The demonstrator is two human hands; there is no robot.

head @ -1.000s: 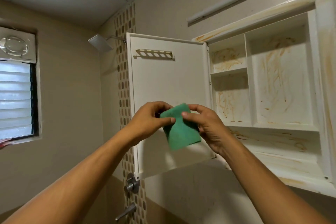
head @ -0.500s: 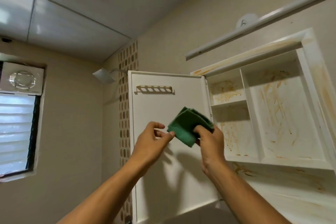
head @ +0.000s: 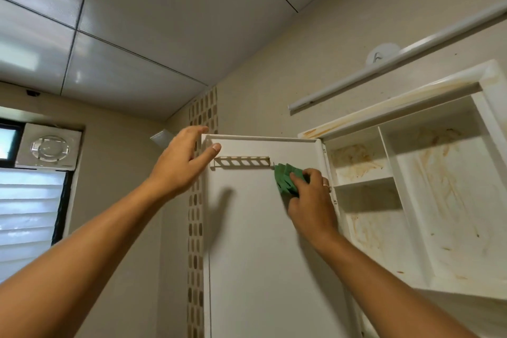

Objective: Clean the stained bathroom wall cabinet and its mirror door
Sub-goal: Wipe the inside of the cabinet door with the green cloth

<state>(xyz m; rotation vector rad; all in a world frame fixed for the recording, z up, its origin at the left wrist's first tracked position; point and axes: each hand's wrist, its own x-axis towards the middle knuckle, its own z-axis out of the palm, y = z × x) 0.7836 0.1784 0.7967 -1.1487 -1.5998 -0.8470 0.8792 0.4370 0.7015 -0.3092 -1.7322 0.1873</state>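
The white wall cabinet (head: pixel 389 162) hangs open at the right, and brown-orange stains streak its back panels and shelves. Its door (head: pixel 260 241) is swung out toward me, showing the plain white inner face with a small slotted rack (head: pixel 241 162) near the top. My right hand (head: pixel 312 200) holds a folded green cloth (head: pixel 284 180) against the inner face, just right of the rack and near the hinge side. My left hand (head: pixel 178 164) is at the door's top left corner, fingers extended past the edge and thumb in front of the face.
A tube light (head: pixel 397 60) runs along the wall above the cabinet. A shower head (head: pixel 160 137) and a mosaic tile strip (head: pixel 196 214) sit left of the door. An exhaust fan (head: pixel 49 147) and a louvred window (head: pixel 27 200) are at the far left.
My left hand let go of the cloth and rose to the door's top left corner. My right hand carried the cloth up onto the door's inner face. The view tilted upward.
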